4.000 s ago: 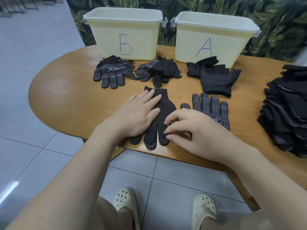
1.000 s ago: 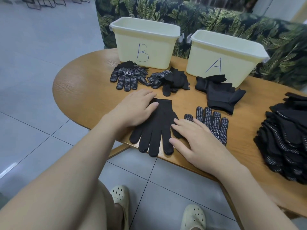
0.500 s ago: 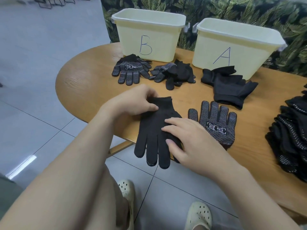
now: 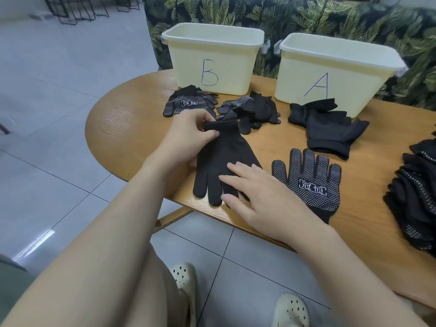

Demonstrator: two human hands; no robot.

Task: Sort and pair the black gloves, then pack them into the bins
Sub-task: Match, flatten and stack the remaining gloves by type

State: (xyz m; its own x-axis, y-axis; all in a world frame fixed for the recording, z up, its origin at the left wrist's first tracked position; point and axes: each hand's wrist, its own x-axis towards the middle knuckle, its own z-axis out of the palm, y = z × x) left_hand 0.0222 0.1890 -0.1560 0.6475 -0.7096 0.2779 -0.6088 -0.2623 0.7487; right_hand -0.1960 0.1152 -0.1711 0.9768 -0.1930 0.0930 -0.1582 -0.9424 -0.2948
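Two pale yellow bins, B (image 4: pixel 212 60) and A (image 4: pixel 335 72), stand on the wooden table (image 4: pixel 122 128); their insides are hidden. The left hand (image 4: pixel 188 133) pinches the plain black glove's (image 4: pixel 224 159) cuff; the right hand (image 4: pixel 262 197) lies flat on its fingers. A glove stack (image 4: pixel 417 197) is cut off at the right.

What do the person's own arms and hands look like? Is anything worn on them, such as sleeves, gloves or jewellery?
Both forearms are bare up to the frame edge; no sleeve shows. The left hand and the right hand wear no glove, and no ring, watch or bracelet is visible on the fingers or wrists. The nails look short and unpainted.
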